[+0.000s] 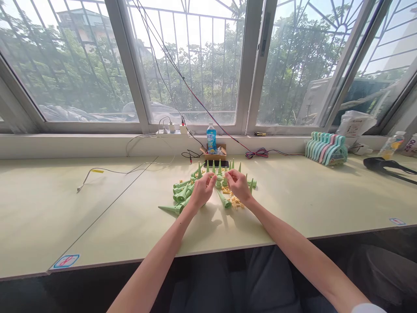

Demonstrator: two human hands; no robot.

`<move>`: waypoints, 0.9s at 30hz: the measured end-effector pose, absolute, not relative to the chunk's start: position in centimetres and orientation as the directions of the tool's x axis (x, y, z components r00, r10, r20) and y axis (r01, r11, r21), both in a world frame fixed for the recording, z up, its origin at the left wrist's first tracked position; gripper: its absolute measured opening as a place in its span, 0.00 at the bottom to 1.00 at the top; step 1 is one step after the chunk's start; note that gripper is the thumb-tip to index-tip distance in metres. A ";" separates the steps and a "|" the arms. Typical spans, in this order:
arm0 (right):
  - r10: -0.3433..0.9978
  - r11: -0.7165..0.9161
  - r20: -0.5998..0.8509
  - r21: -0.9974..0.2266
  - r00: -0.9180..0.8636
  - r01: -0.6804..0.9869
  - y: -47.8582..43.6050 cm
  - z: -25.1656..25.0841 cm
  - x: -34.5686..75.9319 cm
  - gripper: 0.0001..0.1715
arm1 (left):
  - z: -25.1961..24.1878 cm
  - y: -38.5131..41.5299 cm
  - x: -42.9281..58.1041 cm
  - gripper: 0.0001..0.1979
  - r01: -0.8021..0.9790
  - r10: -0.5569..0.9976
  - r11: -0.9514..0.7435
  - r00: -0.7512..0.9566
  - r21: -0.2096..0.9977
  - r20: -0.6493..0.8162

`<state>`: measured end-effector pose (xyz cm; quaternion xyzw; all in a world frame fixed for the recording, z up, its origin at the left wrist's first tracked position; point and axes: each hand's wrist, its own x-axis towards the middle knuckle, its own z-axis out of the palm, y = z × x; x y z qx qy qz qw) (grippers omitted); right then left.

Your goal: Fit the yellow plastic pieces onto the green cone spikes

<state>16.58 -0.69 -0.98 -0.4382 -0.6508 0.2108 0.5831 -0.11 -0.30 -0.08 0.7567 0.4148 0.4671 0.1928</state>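
Note:
My left hand [203,190] is closed in a pinch at a green plastic spike [219,179], which shows between my two hands. Close beside it, my right hand [238,184] also pinches; whatever its fingertips hold is too small to make out. A pile of green tapered spikes [182,193] lies to the left of my left hand, and several others stand point up behind my hands. One loose green spike [224,200] lies in front, its wide end toward me. Small yellow pieces [236,202] are scattered below my right hand.
Behind the spikes are a black phone [216,164], a small cardboard box [220,155] and a blue-labelled bottle [211,138]. Coiled cable [257,153] lies by the sill. Pastel hangers [326,148] and a black strap [387,165] are at right. A thin cable [86,178] lies left.

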 end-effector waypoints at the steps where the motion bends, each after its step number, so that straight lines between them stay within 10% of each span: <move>1: 0.817 0.532 0.575 -0.785 0.052 0.317 -0.8 -0.9 16.6 0.19 | 0.0 -0.4 -0.1 0.21 0.428 0.824 -0.564 0.232 0.706 0.517; 9: 0.813 0.567 0.582 -0.785 -0.017 0.249 -0.8 -1.0 16.6 0.17 | 0.5 -0.8 0.0 0.25 0.241 0.864 -0.477 0.303 0.845 0.401; 27: 0.837 0.522 0.547 -0.790 -0.014 0.322 -0.3 -1.4 16.4 0.20 | -0.4 -0.2 -0.1 0.14 0.334 0.751 -0.660 0.281 0.673 0.597</move>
